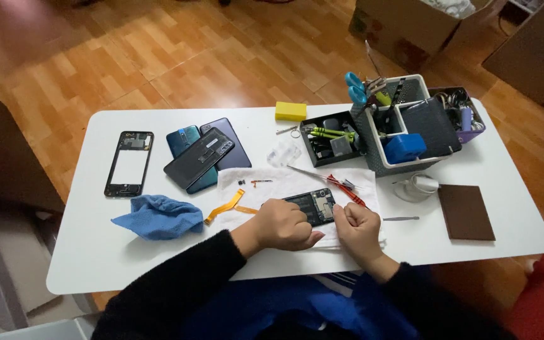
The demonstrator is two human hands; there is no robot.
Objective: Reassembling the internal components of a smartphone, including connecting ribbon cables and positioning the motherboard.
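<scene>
An opened phone point(313, 206), its back cover off and its dark innards exposed, is found lying on a white cloth point(297, 186) near the front edge of the white table point(96, 252); the cloth appears to be spread under it to cushion the work and to catch small parts. The left hand point(283, 225) is laid over the phone's near-left end, fingers curled together and pressed down, evidently to steady it; the right hand point(357, 228) is closed at the phone's right end, at 3 o'clock from it, fingers bunched as if pinching something small; what is pinched cannot be told. An orange flex ribbon point(226, 208) lies at 9 o'clock from the left hand, half on the cloth; a red-handled tool point(346, 189) lies at 1 o'clock from the phone; a metal tweezer point(402, 218) lies at 3 o'clock from the right hand, off the cloth. A blue rag point(158, 216) is dropped well apart at 9 o'clock; a bare phone frame point(128, 163) and a stack of phone backs point(203, 155) are set aside at 10 o'clock. A grey organiser point(404, 123) of tools stands at 1 o'clock, within reach; a yellow block point(291, 111) at 12 o'clock; a brown pad point(466, 211) at 3 o'clock.

The phone's near half is hidden beneath both hands; the fingertips are not visible; the small parts on the cloth are too small to identify.
</scene>
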